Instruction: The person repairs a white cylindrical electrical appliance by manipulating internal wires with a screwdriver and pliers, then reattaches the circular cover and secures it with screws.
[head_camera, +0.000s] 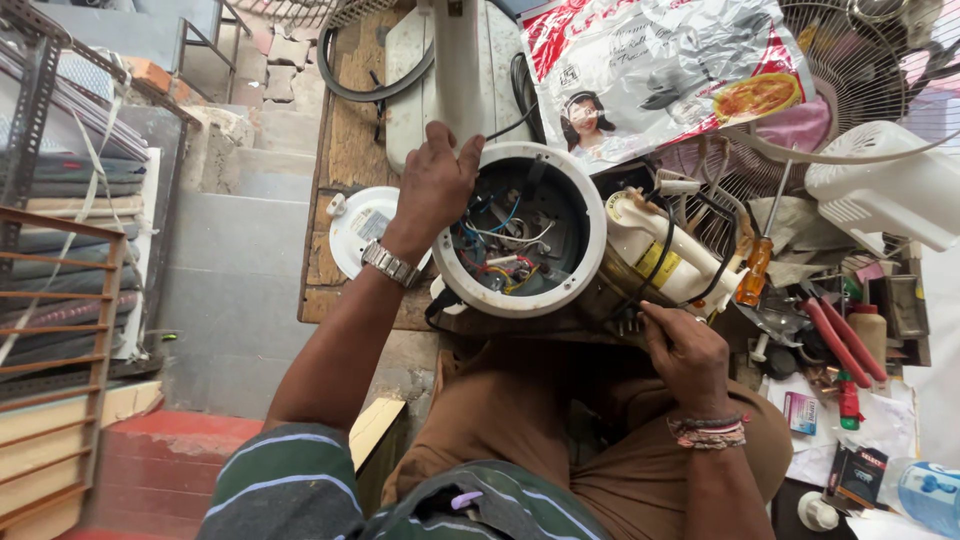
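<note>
While we steady the opened appliance (520, 235) on its side across our lap, its round white-rimmed base faces up at us, exposing coloured wires (495, 262) and terminals inside. Our left hand (435, 185) lies over the far-left rim with fingers curled onto the edge — gripping the housing, not spread. Our right hand (685, 350) sits at the near-right side, against the brass-coloured body (610, 290); its fingers are bent inward, but we cannot tell what, if anything, they pinch.

A black cable (665, 255) loops over the white handle section (670, 255) just right of the opening, crossing the access path. Far of the appliance a printed foil bag (660, 70) rests on fan grilles (850, 60). To the right, an orange-handled screwdriver (757, 265) stands among clutter, with red-handled pliers (840, 340) nearer us. A detached round white cover (358, 228) lies on the wooden bench (345, 130), just left of our left wrist — clear of the work.
</note>
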